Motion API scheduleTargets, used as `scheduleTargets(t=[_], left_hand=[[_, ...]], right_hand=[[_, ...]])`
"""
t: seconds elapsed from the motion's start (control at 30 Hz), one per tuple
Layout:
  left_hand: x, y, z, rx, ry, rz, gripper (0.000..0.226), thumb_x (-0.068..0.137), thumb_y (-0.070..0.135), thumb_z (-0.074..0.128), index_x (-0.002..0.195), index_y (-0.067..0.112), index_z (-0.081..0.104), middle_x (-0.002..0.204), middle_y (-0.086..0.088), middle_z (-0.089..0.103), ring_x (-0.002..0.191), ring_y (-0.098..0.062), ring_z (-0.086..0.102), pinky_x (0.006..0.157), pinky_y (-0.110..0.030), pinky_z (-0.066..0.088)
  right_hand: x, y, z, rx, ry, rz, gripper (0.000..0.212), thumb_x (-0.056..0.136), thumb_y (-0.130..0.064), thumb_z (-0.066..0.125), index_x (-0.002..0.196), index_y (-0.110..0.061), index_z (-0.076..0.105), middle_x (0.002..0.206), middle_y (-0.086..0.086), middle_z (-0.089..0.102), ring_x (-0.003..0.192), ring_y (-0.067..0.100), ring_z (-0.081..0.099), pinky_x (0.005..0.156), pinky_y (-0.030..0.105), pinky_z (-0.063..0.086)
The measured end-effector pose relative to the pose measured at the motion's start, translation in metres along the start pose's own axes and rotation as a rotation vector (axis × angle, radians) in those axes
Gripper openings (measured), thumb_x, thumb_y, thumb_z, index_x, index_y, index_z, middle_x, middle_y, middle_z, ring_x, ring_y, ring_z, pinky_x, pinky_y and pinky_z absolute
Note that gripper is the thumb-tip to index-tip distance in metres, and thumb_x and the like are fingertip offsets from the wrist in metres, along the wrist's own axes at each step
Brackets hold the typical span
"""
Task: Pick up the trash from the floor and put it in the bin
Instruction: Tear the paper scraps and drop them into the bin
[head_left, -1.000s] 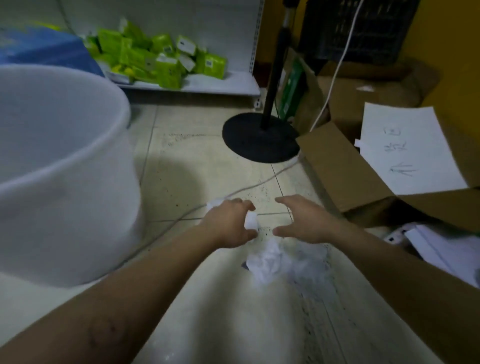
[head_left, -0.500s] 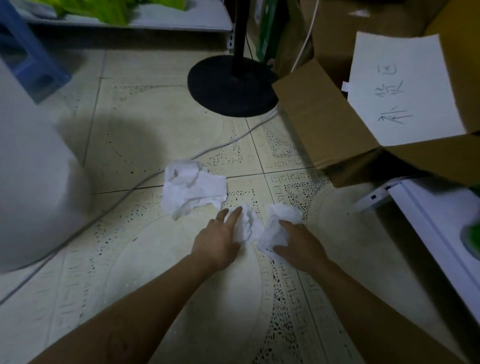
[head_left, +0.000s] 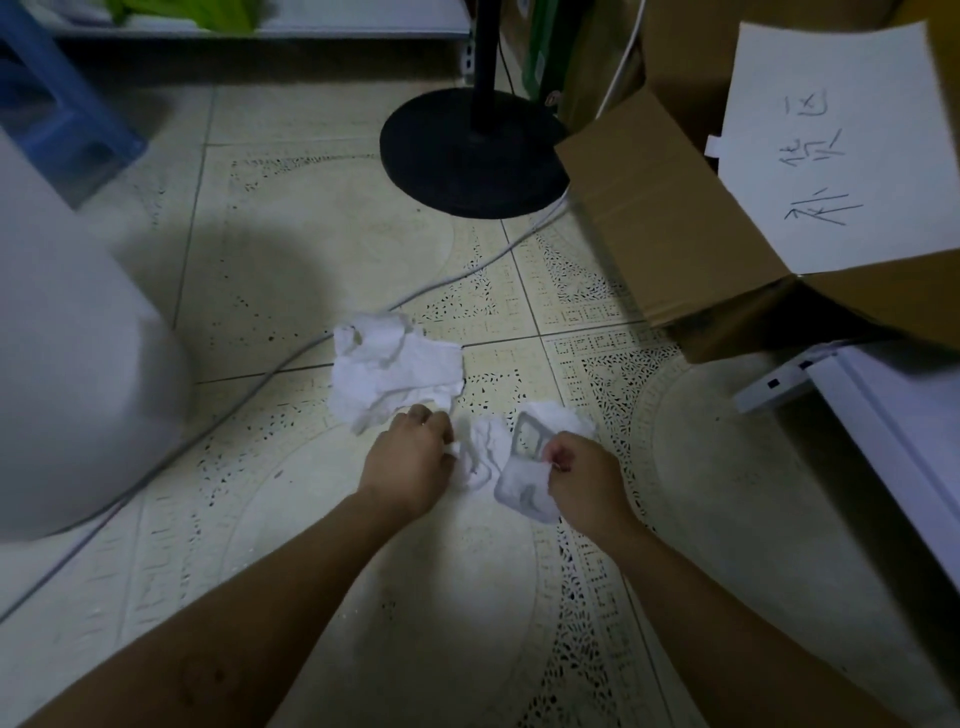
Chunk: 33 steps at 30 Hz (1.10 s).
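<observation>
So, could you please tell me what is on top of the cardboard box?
A white handwritten sheet lies on the cardboard box; its contents are covered and cannot be seen.

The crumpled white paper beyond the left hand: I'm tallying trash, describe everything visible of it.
The crumpled white paper looks like tissue, partly flattened, ragged-edged. It lies on the tiled floor across a grout line, its left edge by the grey cable. The left hand is at its near edge; contact unclear. It is apart from the bin; the wad in the right hand lies close by.
</observation>
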<state>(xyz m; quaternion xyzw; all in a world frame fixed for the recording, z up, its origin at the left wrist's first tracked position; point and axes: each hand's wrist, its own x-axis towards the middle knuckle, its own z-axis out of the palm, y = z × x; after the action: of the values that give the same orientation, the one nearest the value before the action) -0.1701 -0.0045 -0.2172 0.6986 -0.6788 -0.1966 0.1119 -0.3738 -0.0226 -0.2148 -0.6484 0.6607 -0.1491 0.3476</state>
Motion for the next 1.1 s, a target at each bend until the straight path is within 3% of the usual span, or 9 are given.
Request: scheduleTargets(t=[0.07, 0.13, 0.3, 0.43, 0.53, 0.73, 0.83, 1.0, 1.1], left_hand=[[0.003, -0.002, -0.013, -0.063, 0.069, 0.012, 0.009, 0.089, 0.015, 0.05, 0.096, 0.013, 0.054, 0.095, -0.009, 0.062, 0.08, -0.024, 0.055, 0.063, -0.035, 0.048], [0.007, -0.002, -0.028, -0.125, 0.108, 0.002, 0.003, 0.091, 0.013, 0.047, 0.093, 0.014, 0.048, 0.085, -0.009, 0.065, 0.069, -0.024, 0.056, 0.057, -0.036, 0.049], [0.01, -0.004, -0.056, -0.196, 0.138, 0.035, 0.005, 0.091, 0.021, 0.054, 0.092, 0.015, 0.055, 0.078, -0.005, 0.067, 0.063, -0.022, 0.06, 0.055, -0.032, 0.047], [0.009, -0.01, -0.078, -0.172, 0.15, 0.027, 0.013, 0.09, 0.028, 0.055, 0.098, 0.018, 0.059, 0.072, -0.001, 0.066, 0.06, -0.018, 0.057, 0.056, -0.029, 0.046], [0.011, -0.015, -0.102, -0.151, 0.163, 0.007, 0.015, 0.09, 0.032, 0.054, 0.099, 0.02, 0.056, 0.062, 0.001, 0.06, 0.063, -0.02, 0.052, 0.051, -0.028, 0.043], [0.015, -0.012, -0.163, -0.02, 0.155, 0.109, 0.019, 0.091, 0.031, 0.053, 0.108, 0.023, 0.058, 0.093, -0.006, 0.07, 0.067, -0.019, 0.059, 0.049, -0.022, 0.037], [0.017, -0.011, -0.2, 0.008, 0.194, 0.111, 0.019, 0.091, 0.03, 0.054, 0.108, 0.022, 0.059, 0.093, -0.004, 0.069, 0.063, -0.015, 0.054, 0.046, -0.02, 0.03], [0.012, -0.017, -0.266, 0.081, 0.27, 0.111, 0.023, 0.091, 0.033, 0.055, 0.112, 0.023, 0.059, 0.086, 0.0, 0.064, 0.068, -0.017, 0.057, 0.057, -0.028, 0.045], [0.006, -0.027, -0.306, 0.092, 0.311, 0.113, 0.023, 0.09, 0.035, 0.055, 0.112, 0.025, 0.06, 0.091, -0.002, 0.066, 0.077, -0.021, 0.06, 0.066, -0.033, 0.051]], right_hand=[[0.003, -0.011, -0.004, 0.107, 0.052, -0.004, 0.024, 0.084, 0.008, 0.049, 0.07, -0.008, 0.06, 0.068, 0.004, 0.063, 0.06, 0.021, 0.064, 0.051, 0.025, 0.049], [0.008, -0.02, -0.009, 0.165, 0.081, -0.033, 0.019, 0.084, 0.007, 0.05, 0.071, -0.003, 0.061, 0.065, 0.008, 0.061, 0.057, 0.027, 0.062, 0.051, 0.032, 0.048], [0.014, -0.036, -0.013, 0.057, -0.028, -0.129, 0.027, 0.086, 0.006, 0.046, 0.077, -0.007, 0.067, 0.059, -0.006, 0.055, 0.047, 0.014, 0.047, 0.041, 0.013, 0.034], [0.021, -0.054, -0.014, 0.179, -0.038, -0.038, 0.028, 0.086, 0.003, 0.046, 0.073, -0.01, 0.068, 0.062, 0.01, 0.064, 0.051, 0.02, 0.055, 0.051, 0.023, 0.042], [0.026, -0.077, -0.018, 0.392, -0.148, 0.085, 0.017, 0.083, -0.019, 0.064, 0.078, -0.003, 0.066, 0.072, 0.012, 0.065, 0.065, 0.022, 0.061, 0.065, 0.033, 0.049], [0.033, -0.139, -0.032, 0.357, -0.162, -0.032, 0.019, 0.077, -0.001, 0.065, 0.078, -0.019, 0.06, 0.078, 0.001, 0.059, 0.07, 0.016, 0.055, 0.059, 0.024, 0.043], [0.035, -0.174, -0.042, 0.354, -0.156, -0.081, 0.022, 0.077, -0.001, 0.063, 0.084, -0.022, 0.063, 0.088, -0.001, 0.062, 0.075, 0.01, 0.057, 0.055, 0.018, 0.043], [0.03, -0.234, -0.058, 0.317, -0.078, -0.172, 0.025, 0.073, 0.003, 0.064, 0.076, -0.022, 0.064, 0.085, 0.007, 0.063, 0.078, 0.022, 0.059, 0.061, 0.028, 0.05], [0.025, -0.285, -0.069, 0.353, -0.072, -0.272, 0.024, 0.076, 0.002, 0.068, 0.091, -0.017, 0.065, 0.1, 0.011, 0.063, 0.086, 0.028, 0.066, 0.073, 0.041, 0.06]])
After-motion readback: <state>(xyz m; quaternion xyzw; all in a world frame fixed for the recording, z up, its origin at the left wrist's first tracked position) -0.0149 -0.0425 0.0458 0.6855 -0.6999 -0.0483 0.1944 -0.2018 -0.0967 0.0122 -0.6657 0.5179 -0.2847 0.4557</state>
